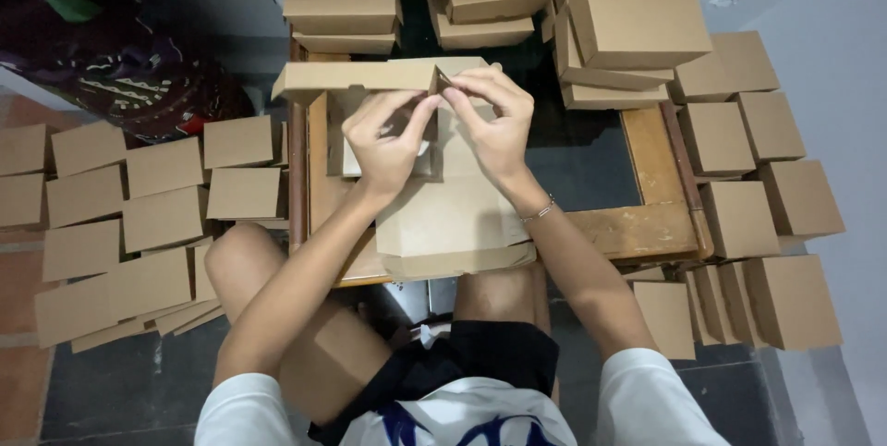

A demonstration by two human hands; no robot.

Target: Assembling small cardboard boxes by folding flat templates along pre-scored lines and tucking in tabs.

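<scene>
Wooden table: cardboard box under both hands' grip.

Far edge walled off by stacks of folded boxes, several layers high; no pass behind. Right side crowded with finished boxes standing close together, narrow gaps only. Left floor carpeted with flat cardboard blanks, low, a hand clears them from above. Open strip of dark glass tabletop right of the half-folded box. Knees close in below.
</scene>
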